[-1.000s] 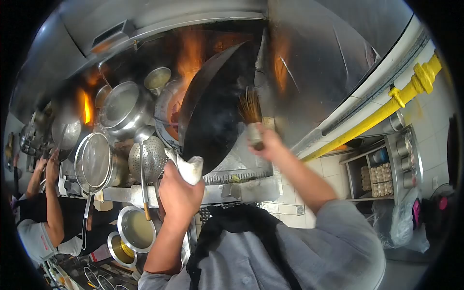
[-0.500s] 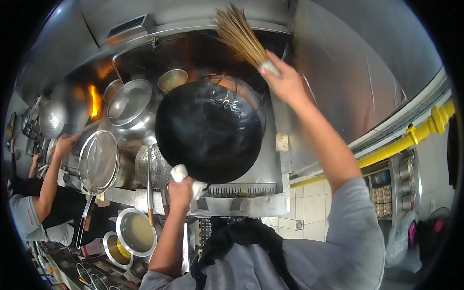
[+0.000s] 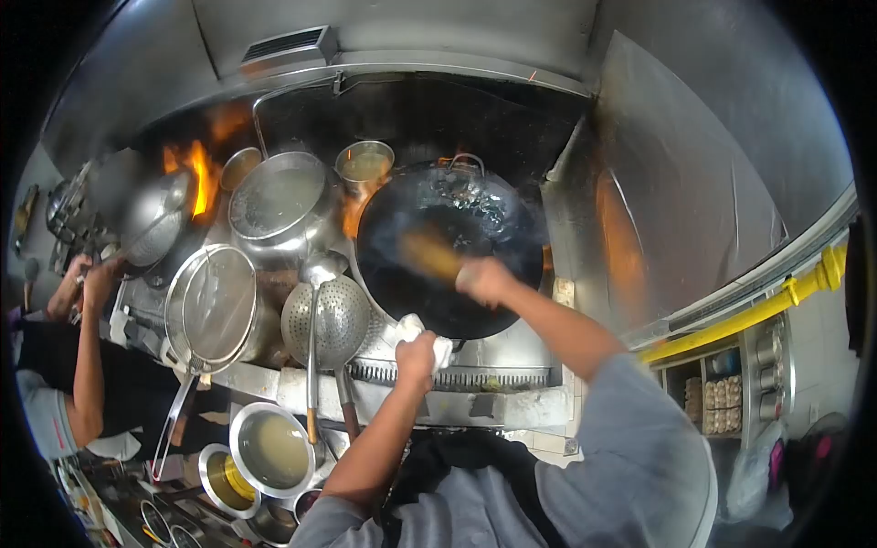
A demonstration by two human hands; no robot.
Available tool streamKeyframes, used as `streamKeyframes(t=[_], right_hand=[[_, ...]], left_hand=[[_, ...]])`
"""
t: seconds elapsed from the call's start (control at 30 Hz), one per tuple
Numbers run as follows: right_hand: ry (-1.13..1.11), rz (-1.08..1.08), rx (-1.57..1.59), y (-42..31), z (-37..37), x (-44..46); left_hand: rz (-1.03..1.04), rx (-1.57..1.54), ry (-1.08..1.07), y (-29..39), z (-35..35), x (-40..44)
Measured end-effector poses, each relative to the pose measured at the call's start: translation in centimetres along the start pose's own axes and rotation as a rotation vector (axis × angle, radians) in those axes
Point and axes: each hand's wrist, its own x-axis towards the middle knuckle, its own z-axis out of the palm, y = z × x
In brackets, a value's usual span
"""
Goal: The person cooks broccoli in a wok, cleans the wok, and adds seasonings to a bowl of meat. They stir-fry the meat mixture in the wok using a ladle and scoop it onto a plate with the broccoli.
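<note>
A large black wok (image 3: 384, 224) sits over the burner, wet and shiny toward its far side. At its near rim, my left hand (image 3: 417, 358) is closed on a folded white cloth (image 3: 409, 327); whether a handle lies inside the cloth is hidden. My right hand (image 3: 489, 281) grips the bound end of a bamboo wok brush (image 3: 429, 254). Motion smears the brush, and its bristles are down inside the wok. A metal loop handle (image 3: 468, 163) stands on the wok's far rim.
Left of the wok are a perforated skimmer (image 3: 327, 324), a ladle (image 3: 323, 267), a mesh strainer (image 3: 210, 306) and a lidded pot (image 3: 279, 196). Flames (image 3: 199, 178) rise beside a co-worker's wok. A bowl of cloudy liquid (image 3: 274, 447) stands lower left. A yellow pipe (image 3: 749, 315) runs right.
My right hand has brought the brush from above the back right down into the wok. The wok now sits level, farther right in view, with my left hand still at its near rim.
</note>
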Motion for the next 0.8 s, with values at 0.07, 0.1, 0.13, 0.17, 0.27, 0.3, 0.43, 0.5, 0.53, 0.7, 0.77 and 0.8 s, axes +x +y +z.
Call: streamKeyframes(t=[0.07, 0.1, 0.13, 0.17, 0.27, 0.3, 0.43, 0.5, 0.53, 0.7, 0.77, 0.8], right_hand=[[-0.091, -0.531, -0.024, 2.0, 1.0, -4.5], [-0.140, -0.453, -0.215, 2.8, -2.1, -5.2], [-0.197, -0.364, -0.395, 3.5, -5.9, -5.5], [-0.178, -0.299, -0.683, 6.0, -9.3, -2.3], [0.773, 0.117, -0.371, 2.4, -12.6, 1.0], [0.913, 0.055, -0.153, 2.0, -11.2, 2.4], [0.236, -0.039, -0.229, 0.3, 0.0, 2.9], [0.151, -0.158, -0.195, 0.8, 0.0, -0.6], [0.051, -0.277, -0.166, 1.6, -0.7, -1.8], [0.565, 0.156, -0.303, 3.4, -12.1, -2.7], [0.829, -0.080, -0.071, 5.8, -13.2, -2.5], [0.815, -0.071, -0.070, 7.7, -11.8, -3.8]], left_hand=[[-0.012, -0.053, -0.033, -0.3, -0.1, 0.2], [-0.013, -0.054, -0.037, 0.2, 0.1, 0.4], [-0.055, 0.007, -0.035, 0.3, -0.1, 0.3], [-0.096, 0.074, -0.031, 0.5, -0.3, -0.2], [-0.059, 0.033, 0.015, 1.2, 0.5, -1.1], [-0.068, -0.010, 0.031, 1.3, 0.5, -1.4], [-0.126, 0.035, -0.045, 2.8, 0.5, -2.6], [-0.063, -0.062, -0.071, 0.4, -0.2, -0.1], [-0.080, 0.006, -0.062, -0.2, -0.5, 0.7], [-0.127, -0.092, -0.173, 1.3, 0.0, -0.5], [-0.098, -0.006, -0.178, 1.7, -0.1, -0.4], [-0.093, 0.004, -0.158, 0.4, -0.6, -0.2]])
